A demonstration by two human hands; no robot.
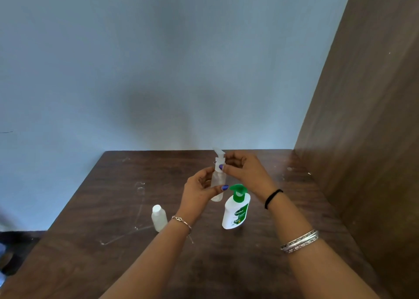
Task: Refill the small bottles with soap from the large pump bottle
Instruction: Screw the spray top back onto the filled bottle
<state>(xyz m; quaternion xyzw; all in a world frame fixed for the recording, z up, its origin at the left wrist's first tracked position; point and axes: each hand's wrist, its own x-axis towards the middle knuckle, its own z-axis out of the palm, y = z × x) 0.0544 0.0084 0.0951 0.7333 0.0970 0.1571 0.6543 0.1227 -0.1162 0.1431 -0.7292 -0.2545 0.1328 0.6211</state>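
Dark wood table [95, 219], scuffed; pale blue wall [158, 60] behind; brown wood panel [374, 128] at right

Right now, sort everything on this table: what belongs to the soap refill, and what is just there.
Belongs to the job:
- clear small bottle, held by left hand, right hand at its pump top
- white small bottle, standing capped
- large pump bottle with green pump

Just there:
- wooden table
- brown panel
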